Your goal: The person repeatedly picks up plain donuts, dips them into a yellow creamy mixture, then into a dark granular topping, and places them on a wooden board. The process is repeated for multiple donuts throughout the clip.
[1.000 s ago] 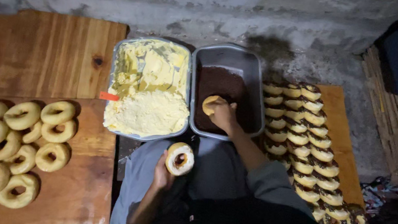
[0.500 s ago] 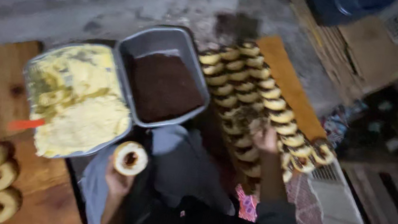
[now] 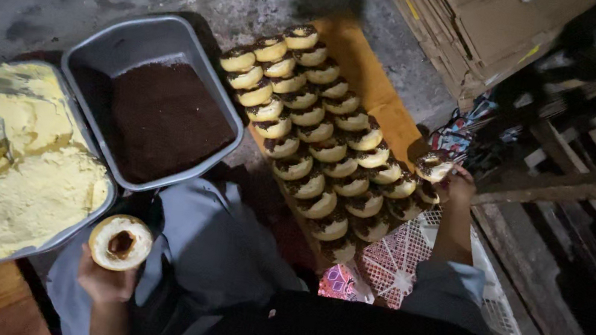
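Since a moment before, my right hand (image 3: 457, 185) had carried a chocolate-topped doughnut (image 3: 432, 165) to the rows' (image 3: 321, 136) far edge, gripping it; my left hand (image 3: 104, 280) gripped a filled doughnut (image 3: 120, 242).

The cream tray (image 3: 9, 177) is cut off at the left edge; the donut rows (image 3: 323, 144) hide most of the wooden board (image 3: 357, 54).
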